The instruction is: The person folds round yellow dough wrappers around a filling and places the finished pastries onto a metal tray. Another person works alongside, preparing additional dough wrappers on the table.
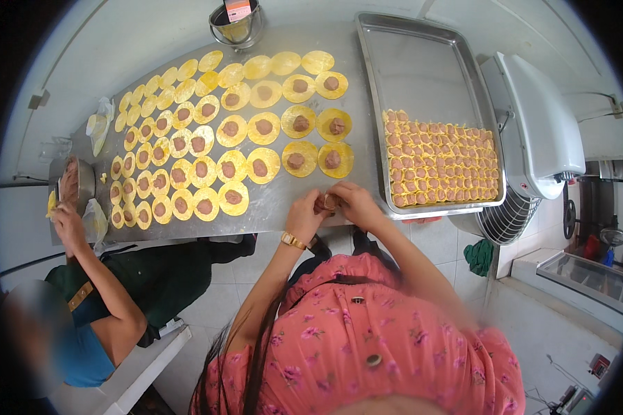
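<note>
Dumpling (329,202), pinched between left hand (304,214) and right hand (355,204). Probably light, soft, tearable; hold by sides. Tray (426,76) beyond, rightward.

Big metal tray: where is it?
In the head view, the metal tray sits at the right end of the table, between the yellow rounds and the white machine.

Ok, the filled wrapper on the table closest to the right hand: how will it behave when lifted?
Probably floppy: the wrapper looks thin and lies flat on the table, so its edges may droop. It's likely heaviest mid-disc, where the filling is heaped, so it could sag there. Lying flat, it seems unlikely to roll.
</note>
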`<state>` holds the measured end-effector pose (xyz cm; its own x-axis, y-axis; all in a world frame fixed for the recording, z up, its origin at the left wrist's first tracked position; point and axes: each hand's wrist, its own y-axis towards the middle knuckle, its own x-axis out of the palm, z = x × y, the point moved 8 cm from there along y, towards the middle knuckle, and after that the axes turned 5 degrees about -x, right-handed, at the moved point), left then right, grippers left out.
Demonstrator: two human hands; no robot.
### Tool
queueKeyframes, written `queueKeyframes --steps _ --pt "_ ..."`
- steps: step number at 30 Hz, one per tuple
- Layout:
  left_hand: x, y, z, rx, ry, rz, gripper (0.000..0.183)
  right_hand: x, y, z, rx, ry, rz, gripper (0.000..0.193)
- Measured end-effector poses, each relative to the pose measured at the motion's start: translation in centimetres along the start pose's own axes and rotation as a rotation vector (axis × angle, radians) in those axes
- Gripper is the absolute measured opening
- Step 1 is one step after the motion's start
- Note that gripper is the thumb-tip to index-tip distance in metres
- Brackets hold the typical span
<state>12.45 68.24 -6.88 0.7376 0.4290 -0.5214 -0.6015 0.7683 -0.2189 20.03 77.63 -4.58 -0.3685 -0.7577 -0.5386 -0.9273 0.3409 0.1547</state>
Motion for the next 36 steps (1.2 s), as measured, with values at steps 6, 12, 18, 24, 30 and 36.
queueKeyframes --steps 6,12,18,24,30,36 --pt "0.0 0.6 -0.2 0.054 -0.003 0.038 0.023 0.2 0.2 1.3 0.075 -0.052 -0.024 0.028" --pt "0.4 1.0 -0.1 0.08 0.121 0.032 0.024 -0.4 0.0 1.1 0.049 -0.141 0.071 0.032" --pt "0.6 1.0 0.8 0.2 0.07 0.053 0.022 -0.5 -0.3 1.1 0.114 -0.16 0.053 0.033" --pt "0.8 1.3 1.5 0.296 0.098 0.062 0.02 -0.9 -0.1 1.1 0.188 -0.117 0.061 0.03" --pt "1.3 1.7 1.7 0.261 0.095 0.006 0.019 -1.7 0.1 1.3 0.136 -0.231 0.071 0.026" --pt "1.3 2.1 0.6 0.088 -0.149 0.022 0.027 -1.2 -0.1 2.0 0.185 -0.099 0.059 0.022"
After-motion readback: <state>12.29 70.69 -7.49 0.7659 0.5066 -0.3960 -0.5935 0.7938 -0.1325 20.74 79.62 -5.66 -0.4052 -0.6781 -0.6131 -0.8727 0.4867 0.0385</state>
